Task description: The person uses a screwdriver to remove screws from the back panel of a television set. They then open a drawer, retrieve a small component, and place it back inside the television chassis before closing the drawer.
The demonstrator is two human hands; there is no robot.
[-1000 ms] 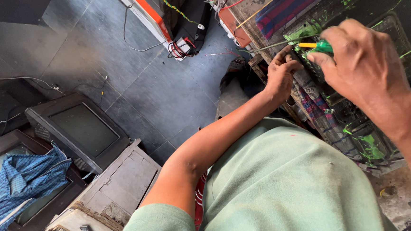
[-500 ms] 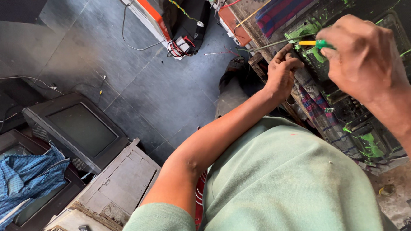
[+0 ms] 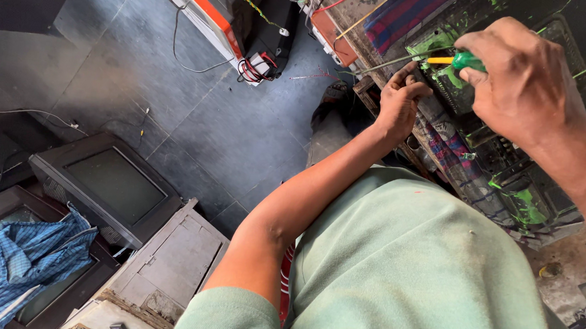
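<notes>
A: What is the right hand (image 3: 521,83) gripping?

B: It is closing around the green handle of a screwdriver (image 3: 448,59), whose shaft is running leftward across the green-stained circuit chassis (image 3: 509,178).

A: And the left hand (image 3: 400,103)?

B: It is curling its fingers against the chassis edge, just below the screwdriver shaft; whether it is pinching anything cannot be determined.

A: What is lying away from the chassis?

B: Left of the chassis, well apart, an old television set (image 3: 112,187) is sitting on the floor, with a blue checked shirt (image 3: 19,263) lying beyond it.

right hand (image 3: 525,80) gripping screwdriver (image 3: 442,60), left hand (image 3: 398,103) steadying
</notes>
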